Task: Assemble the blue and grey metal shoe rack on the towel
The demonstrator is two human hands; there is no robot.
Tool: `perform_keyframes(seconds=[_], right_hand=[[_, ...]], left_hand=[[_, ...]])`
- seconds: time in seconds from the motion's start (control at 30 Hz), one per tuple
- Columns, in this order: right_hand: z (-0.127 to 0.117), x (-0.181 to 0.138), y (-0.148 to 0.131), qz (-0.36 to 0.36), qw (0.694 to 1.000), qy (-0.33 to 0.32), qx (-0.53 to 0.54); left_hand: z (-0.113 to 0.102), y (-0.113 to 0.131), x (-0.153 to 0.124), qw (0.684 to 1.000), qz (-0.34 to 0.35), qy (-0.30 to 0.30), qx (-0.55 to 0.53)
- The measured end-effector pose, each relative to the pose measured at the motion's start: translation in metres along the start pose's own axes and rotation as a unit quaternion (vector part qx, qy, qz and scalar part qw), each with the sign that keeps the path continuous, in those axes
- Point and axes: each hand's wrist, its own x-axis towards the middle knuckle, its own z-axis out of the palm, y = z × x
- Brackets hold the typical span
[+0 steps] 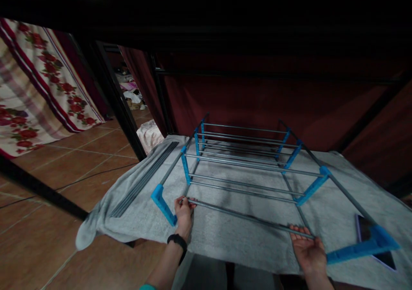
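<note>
A rack of grey metal rods and blue plastic connectors [247,161] lies on a grey cloth [225,234]. My left hand [183,212], with a black band on the wrist, is closed around the left end of the nearest metal rod [244,217], right beside a blue end connector [163,204]. My right hand [308,251] holds the same rod's right end from below, fingers curled on it, next to another blue connector [363,247].
A bundle of loose grey rods [141,182] lies on the cloth's left side. A phone [373,242] rests at the right. Dark red curtains [257,96] hang behind; black frame posts [116,101] stand left, over a tiled floor [64,165] and floral fabric [35,88].
</note>
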Motion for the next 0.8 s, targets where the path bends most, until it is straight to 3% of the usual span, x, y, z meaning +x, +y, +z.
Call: perform_keyframes(seconds=[0.4, 0.6, 0.8], right_hand=[[0.004, -0.005, 0.0, 0.004, 1.0, 0.008, 0.001], [0.027, -0.016, 0.003, 0.01, 1.0, 0.019, 0.017], [0.067, -0.033, 0.002, -0.036, 0.999, -0.021, 0.032]], left_hand=[[0.005, 0.008, -0.006, 1.0, -0.009, 0.022, -0.002], [0.013, 0.023, -0.004, 0.998, -0.018, 0.044, -0.036], [0.021, 0.036, 0.004, 0.995, -0.038, 0.067, -0.056]])
